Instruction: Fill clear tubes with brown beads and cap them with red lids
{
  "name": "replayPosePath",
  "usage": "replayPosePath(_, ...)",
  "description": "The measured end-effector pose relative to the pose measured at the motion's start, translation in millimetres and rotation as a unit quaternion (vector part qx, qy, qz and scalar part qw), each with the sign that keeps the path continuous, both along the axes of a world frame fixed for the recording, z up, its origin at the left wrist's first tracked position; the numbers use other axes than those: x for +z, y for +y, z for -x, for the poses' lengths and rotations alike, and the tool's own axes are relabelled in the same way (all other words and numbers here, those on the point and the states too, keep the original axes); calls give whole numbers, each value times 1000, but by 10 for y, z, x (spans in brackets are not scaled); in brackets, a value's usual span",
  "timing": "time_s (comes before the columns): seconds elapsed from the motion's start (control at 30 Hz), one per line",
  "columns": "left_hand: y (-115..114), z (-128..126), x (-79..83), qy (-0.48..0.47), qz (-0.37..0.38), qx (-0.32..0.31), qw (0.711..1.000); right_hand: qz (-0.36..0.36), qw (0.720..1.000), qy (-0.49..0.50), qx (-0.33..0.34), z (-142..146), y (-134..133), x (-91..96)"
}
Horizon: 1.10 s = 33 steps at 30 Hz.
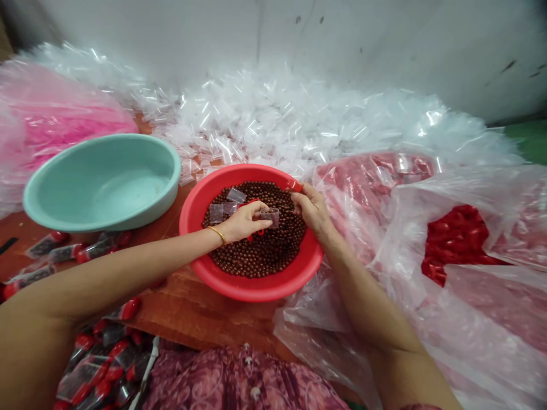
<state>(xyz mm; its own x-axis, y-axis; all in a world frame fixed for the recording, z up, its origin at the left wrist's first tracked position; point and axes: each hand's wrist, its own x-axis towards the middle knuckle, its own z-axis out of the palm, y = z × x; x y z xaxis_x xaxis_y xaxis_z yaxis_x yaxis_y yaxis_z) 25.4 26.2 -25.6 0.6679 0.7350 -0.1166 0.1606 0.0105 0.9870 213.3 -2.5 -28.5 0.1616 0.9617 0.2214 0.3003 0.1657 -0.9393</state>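
A red basin [256, 291] full of small brown beads [252, 265] stands in front of me. Over the beads, my left hand [244, 222] is closed on a short clear plastic tube [270, 216]. My right hand [311, 209], at the basin's right rim, pinches a red cap [294, 186] between thumb and fingers. More clear tubes [216, 213] lie on the beads just left of my left hand. Some red pieces, partly hidden by that hand, also rest among the beads.
A pale green basin [102, 182] stands at left, near a bag of pink pieces [64, 131]. Clear tubes [273, 114] are heaped along the wall. Plastic bags of red caps [457, 239] lie at right. Filled red-capped tubes [106, 364] are piled at lower left.
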Motion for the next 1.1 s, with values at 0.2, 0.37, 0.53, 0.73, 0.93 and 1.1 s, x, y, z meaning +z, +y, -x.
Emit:
replayPosePath(0.2, -87, 99, 95, -104, 56, -12, 993, 11, 999, 38, 21, 43, -79, 87)
replayPosePath(0.37, -97, 118, 154, -89, 4, -28, 996, 62, 995, 47, 59, 180, -202, 251)
replayPosePath(0.53, -86, 138, 215, -94, 18, -41, 995, 54, 991, 0, 119, 285, -269, 369)
replayPosePath(0.73, -96, 179, 244, -91, 46, -90, 991, 29, 988, -28, 150, 288, -254, 418)
replayPosePath(0.93, -106, 152, 256, -80, 64, -130, 986, 40, 980, -72, 179, 240, -268, 419)
replayPosePath(1.1, -84, 161, 243, -65, 86, -127, 986, -18, 975, -153, 162, 203, -293, 412)
